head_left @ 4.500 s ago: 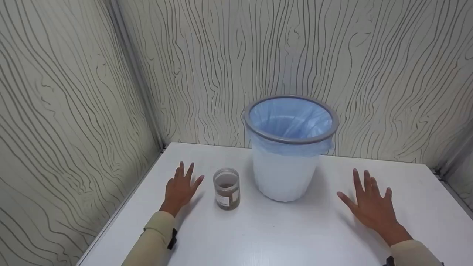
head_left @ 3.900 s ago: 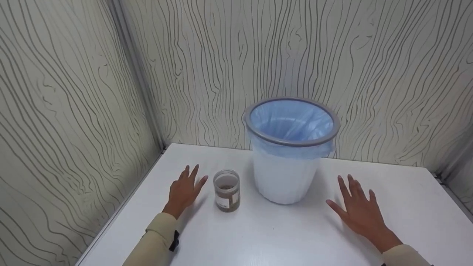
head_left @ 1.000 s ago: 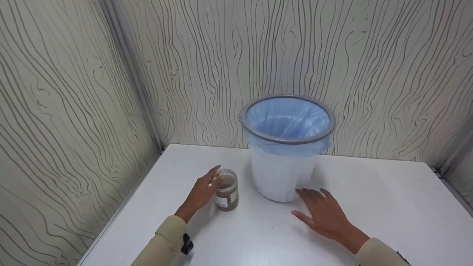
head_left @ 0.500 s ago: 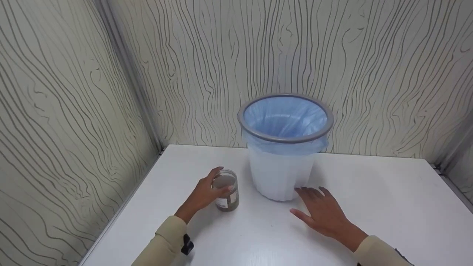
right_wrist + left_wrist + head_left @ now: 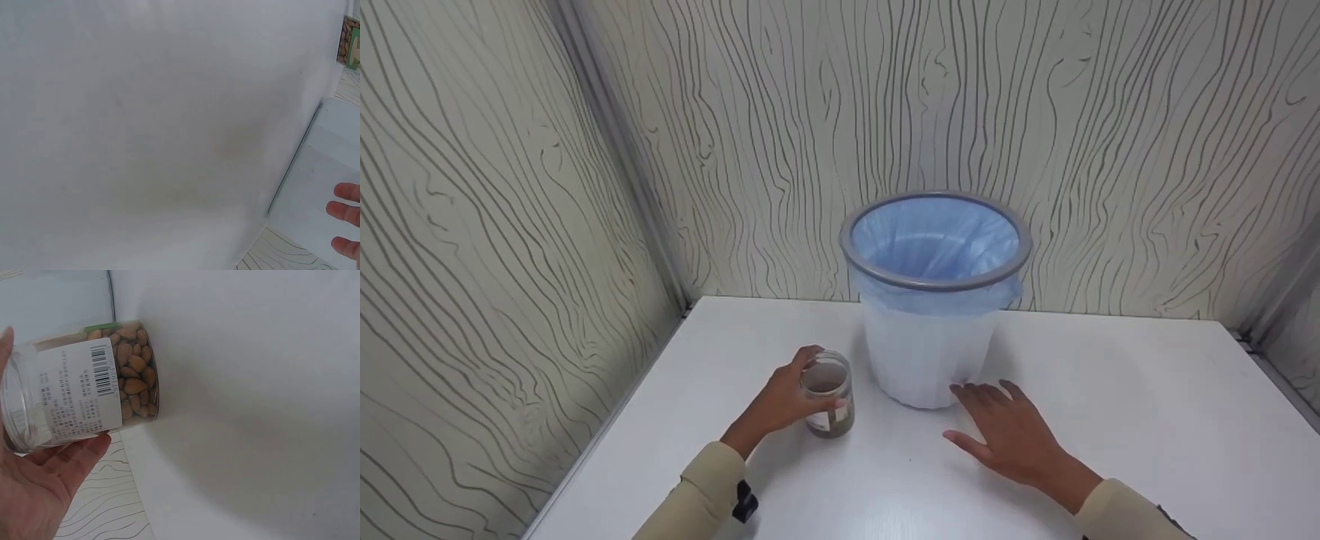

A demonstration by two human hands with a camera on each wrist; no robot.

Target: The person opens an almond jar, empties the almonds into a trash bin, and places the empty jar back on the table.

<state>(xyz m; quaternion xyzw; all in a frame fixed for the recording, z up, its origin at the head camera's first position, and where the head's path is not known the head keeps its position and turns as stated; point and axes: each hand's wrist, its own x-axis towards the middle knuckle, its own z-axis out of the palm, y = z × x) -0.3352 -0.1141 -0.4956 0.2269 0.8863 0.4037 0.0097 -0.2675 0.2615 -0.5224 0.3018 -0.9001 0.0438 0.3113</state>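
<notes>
The open clear jar [image 5: 828, 403], part-filled with almonds and bearing a white barcode label, stands on the white table [image 5: 1110, 420] inside the left hand [image 5: 786, 401], whose thumb and fingers curl round its upper wall just below the rim. Just beyond that grip, toward the person's right, stands the white bin [image 5: 934, 300] lined with a blue bag [image 5: 937, 240]. The right hand [image 5: 1012, 439] lies flat on the table with fingers spread and straight, holding nothing, its fingertips just before the bin's base, apart from the jar.
</notes>
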